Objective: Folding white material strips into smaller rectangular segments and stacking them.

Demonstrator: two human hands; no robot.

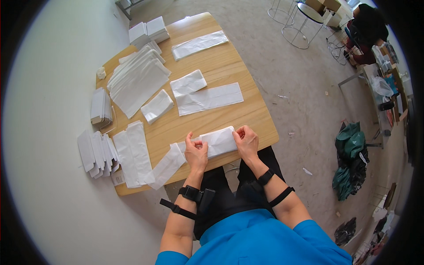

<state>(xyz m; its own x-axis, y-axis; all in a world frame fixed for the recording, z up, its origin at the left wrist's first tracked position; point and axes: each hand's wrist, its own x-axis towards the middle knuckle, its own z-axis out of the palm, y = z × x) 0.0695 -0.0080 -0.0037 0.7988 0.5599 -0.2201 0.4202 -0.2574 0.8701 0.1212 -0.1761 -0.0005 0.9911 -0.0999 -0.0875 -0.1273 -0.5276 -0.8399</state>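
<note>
A folded white sheet (217, 140), thin and creased, lies along the table's near edge in front of me. At its right end my right hand (247, 142) pinches the edge between thumb and fingers. My left hand (197, 154) is over the sheet's left end, fingers loosely bent and apart, with nothing seen gripped in it. Left of that hand, a long translucent white strip (167, 168) slants down toward the table edge. Beyond my hands lie a flat white sheet (214, 99) and a folded one (189, 82) overlapping it.
A fanned pile of white sheets (137, 81) covers the table's left side. White boxes (149, 32) stand at the far left, with flattened white cartons (98, 152) along the wall. Rightward on the floor are green and black bags (350, 159). A person (369, 26) bends at the far right.
</note>
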